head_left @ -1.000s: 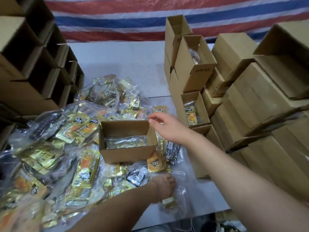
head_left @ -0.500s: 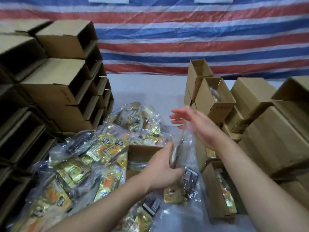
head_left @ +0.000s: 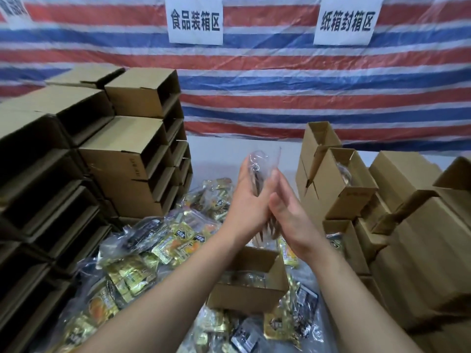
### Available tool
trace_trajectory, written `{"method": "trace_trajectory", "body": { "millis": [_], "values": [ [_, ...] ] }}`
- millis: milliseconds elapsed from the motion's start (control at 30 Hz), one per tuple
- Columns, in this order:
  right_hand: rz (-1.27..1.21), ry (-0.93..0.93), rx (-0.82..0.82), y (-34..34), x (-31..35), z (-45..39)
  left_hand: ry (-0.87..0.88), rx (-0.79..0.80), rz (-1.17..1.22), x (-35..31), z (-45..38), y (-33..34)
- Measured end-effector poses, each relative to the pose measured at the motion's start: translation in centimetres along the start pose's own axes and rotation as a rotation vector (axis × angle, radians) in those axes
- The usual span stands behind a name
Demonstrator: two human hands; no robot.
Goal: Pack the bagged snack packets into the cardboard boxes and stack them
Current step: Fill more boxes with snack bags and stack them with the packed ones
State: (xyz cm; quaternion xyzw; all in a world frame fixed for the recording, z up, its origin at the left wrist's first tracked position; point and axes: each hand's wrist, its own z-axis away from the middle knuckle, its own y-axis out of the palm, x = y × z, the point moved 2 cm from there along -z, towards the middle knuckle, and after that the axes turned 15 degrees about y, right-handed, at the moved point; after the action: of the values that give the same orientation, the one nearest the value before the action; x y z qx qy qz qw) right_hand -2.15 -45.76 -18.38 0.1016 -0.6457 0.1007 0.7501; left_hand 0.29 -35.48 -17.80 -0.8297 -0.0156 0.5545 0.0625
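I hold a clear bag of snack packets (head_left: 260,166) upright in front of me, sandwiched between both hands. My left hand (head_left: 243,200) holds it from the left side. My right hand (head_left: 289,215) presses against its right side with straight fingers. Below the hands an open cardboard box (head_left: 244,299) stands on the table with another clear bag lying inside. More bagged snack packets (head_left: 153,250), gold, orange and black, lie heaped around the box.
Empty cardboard boxes (head_left: 127,161) lie stacked on their sides along the left. On the right are stacks of boxes (head_left: 339,184), some showing bags inside. A striped tarp (head_left: 254,85) with white paper signs hangs behind the table.
My left hand lifted a bag from the pile near the table's front edge up above the open box. My right hand left the box's rim and came against the bag. The view tilted upward.
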Motion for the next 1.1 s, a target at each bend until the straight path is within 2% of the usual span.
{"method": "trace_trajectory", "body": {
  "millis": [200,300,433,567,600,667,733,767,933,1100],
  "values": [
    [0.1,0.035,0.063,-1.8,0.8,-0.1,-0.015,0.118,-0.157,-1.1,-1.3,0.6],
    [0.156,0.074,0.044,-2.3,0.3,0.0,-0.057,0.166,-0.119,-1.0,-1.6,0.4],
    [0.25,0.133,-0.016,-2.6,-1.8,-0.3,-0.205,0.253,-0.029,-0.3,-1.6,0.2],
    [0.362,0.149,-0.127,-3.6,-3.7,-0.4,-0.085,0.446,-0.22,0.5,-1.2,-1.5],
    [0.384,0.156,-0.152,-4.0,-4.0,-0.5,-0.091,0.463,-0.209,1.0,-1.1,-2.2],
    [0.446,0.198,-0.163,-4.7,-4.6,-0.7,-0.184,0.374,-0.16,2.5,-0.6,-4.2],
    [0.531,0.268,-0.12,-5.0,-5.2,-0.9,-0.259,0.275,-0.18,5.2,0.4,-6.0],
    [0.577,0.298,-0.081,-5.0,-5.5,-1.1,-0.282,0.285,-0.243,6.8,1.2,-6.6],
    [0.806,0.331,0.19,-3.0,-8.1,-2.9,-0.377,0.469,-0.502,14.0,6.7,-7.3],
    [1.13,0.309,0.415,-1.0,-11.2,-5.0,-0.463,0.37,-0.402,16.3,8.8,-7.0]
  ]
}}
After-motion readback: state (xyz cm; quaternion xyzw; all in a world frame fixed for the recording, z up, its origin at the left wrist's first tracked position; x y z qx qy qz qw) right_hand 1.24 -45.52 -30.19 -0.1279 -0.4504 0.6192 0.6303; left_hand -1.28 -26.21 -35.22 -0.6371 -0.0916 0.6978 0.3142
